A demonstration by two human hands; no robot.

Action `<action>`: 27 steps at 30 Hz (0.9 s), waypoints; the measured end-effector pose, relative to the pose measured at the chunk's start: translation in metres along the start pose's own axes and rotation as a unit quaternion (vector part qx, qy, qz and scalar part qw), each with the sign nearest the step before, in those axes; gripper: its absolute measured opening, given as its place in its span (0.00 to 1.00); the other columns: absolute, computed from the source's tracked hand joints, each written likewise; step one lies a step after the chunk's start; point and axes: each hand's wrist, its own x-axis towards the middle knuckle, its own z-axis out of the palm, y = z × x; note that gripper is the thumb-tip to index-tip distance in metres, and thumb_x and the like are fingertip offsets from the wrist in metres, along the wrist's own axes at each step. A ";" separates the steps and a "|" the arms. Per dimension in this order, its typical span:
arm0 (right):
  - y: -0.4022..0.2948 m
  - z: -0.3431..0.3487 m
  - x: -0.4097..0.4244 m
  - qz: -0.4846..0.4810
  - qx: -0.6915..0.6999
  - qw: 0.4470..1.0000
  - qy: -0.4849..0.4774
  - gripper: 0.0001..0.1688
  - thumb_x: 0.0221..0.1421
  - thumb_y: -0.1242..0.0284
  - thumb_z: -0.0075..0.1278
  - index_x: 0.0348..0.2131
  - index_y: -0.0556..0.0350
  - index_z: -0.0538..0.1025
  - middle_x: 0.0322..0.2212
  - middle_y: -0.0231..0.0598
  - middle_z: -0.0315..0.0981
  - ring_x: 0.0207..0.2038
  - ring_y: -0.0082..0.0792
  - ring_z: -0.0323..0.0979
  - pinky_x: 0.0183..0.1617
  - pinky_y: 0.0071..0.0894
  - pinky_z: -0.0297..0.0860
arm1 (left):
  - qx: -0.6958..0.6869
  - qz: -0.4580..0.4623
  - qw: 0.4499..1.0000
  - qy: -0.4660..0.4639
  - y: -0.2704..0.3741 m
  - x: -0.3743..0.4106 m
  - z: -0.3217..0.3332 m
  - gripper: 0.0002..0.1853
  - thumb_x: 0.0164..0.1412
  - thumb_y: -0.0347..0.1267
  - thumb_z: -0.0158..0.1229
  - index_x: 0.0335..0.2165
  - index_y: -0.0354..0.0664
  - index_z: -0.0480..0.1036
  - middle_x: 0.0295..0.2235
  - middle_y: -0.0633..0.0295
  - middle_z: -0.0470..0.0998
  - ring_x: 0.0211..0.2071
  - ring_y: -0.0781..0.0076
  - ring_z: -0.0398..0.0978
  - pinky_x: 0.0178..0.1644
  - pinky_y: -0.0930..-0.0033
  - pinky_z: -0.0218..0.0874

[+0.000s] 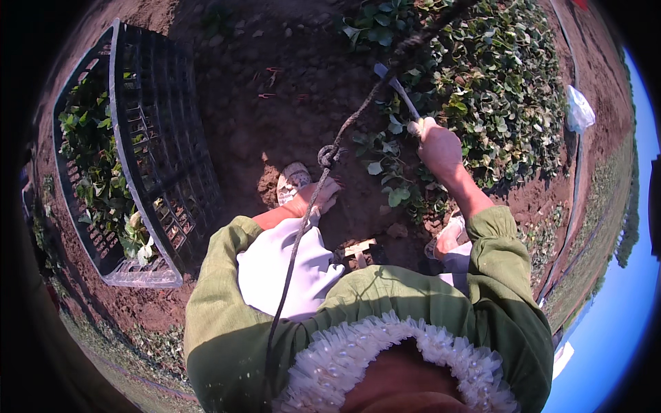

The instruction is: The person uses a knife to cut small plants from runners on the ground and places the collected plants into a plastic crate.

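My right hand (439,147) grips the handle of a narrow metal hand tool (405,98). Its flat, widened end points away from me at the edge of a dense bed of low leafy plants (480,93). Some leafy stems (397,175) spread over the soil below that hand. My left hand (317,199) is low by my left knee, beside my patterned shoe (293,180). Its fingers are curled, and whether they hold something small is hidden. A dark knotted cord (329,155) hangs across the view in front of it.
A black plastic crate (116,129) with cut or lifted leafy plants (95,149) inside stands at left. Several small red clips (267,95) lie on the brown soil (248,129). A white plastic bag (580,110) lies by a dark hose (574,170) at right.
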 end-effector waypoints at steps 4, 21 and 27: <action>0.003 0.008 0.013 0.034 0.032 0.991 0.121 0.06 0.50 0.75 0.44 0.32 0.56 0.67 0.22 0.47 0.73 0.25 0.50 0.73 0.31 0.45 0.70 | 0.004 0.026 1.000 0.006 -0.005 0.002 0.005 0.14 0.48 0.28 0.55 0.37 0.40 0.68 0.35 0.54 0.68 0.34 0.54 0.72 0.33 0.61 0.66; -0.006 0.014 -0.006 -0.069 -0.098 0.990 -0.072 0.07 0.53 0.73 0.42 0.30 0.61 0.66 0.23 0.49 0.74 0.26 0.47 0.75 0.27 0.42 0.71 | 0.014 -0.005 1.000 -0.023 -0.006 -0.001 0.003 0.15 0.48 0.29 0.55 0.38 0.40 0.67 0.36 0.54 0.68 0.34 0.54 0.71 0.32 0.60 0.66; -0.008 0.019 -0.020 -0.013 -0.035 0.993 0.112 0.05 0.54 0.74 0.40 0.29 0.59 0.63 0.18 0.44 0.73 0.20 0.43 0.74 0.20 0.40 0.69 | 0.012 -0.004 1.000 -0.023 -0.013 -0.003 0.011 0.16 0.47 0.29 0.55 0.38 0.40 0.67 0.37 0.54 0.68 0.35 0.55 0.71 0.33 0.61 0.67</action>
